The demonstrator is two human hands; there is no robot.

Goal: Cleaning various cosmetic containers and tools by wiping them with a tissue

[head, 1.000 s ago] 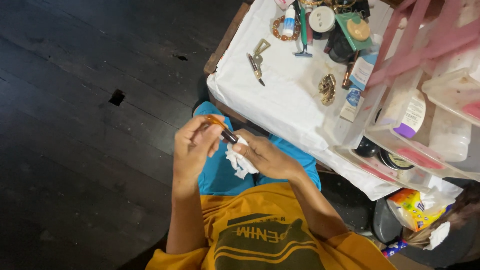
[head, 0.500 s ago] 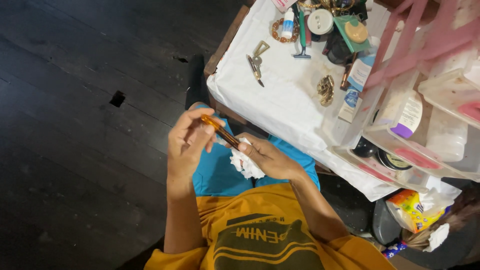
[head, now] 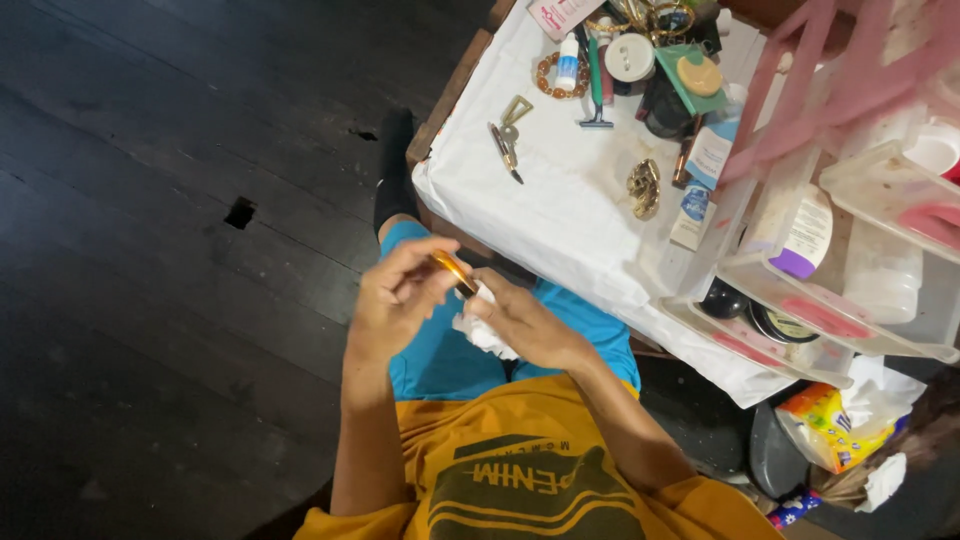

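My left hand (head: 395, 300) pinches the end of a slim amber, gold-toned tube (head: 455, 272) over my lap. My right hand (head: 520, 325) clutches a crumpled white tissue (head: 478, 332) wrapped around the tube's other end, so that end is hidden. Both hands meet in front of my blue trousers and orange shirt, just short of the table's near edge.
A table under a white cloth (head: 540, 200) carries a pen and key (head: 507, 140), a green razor (head: 596, 85), an amber bead bracelet (head: 548, 72), a gold trinket (head: 643, 187), tubes and jars. Clear plastic drawers (head: 800, 290) stand at right. Dark plank floor (head: 170, 200) lies left.
The tube has slid further into the tissue, so less of it shows than half a second ago. Both hands stay together over my lap; the view has shifted slightly.
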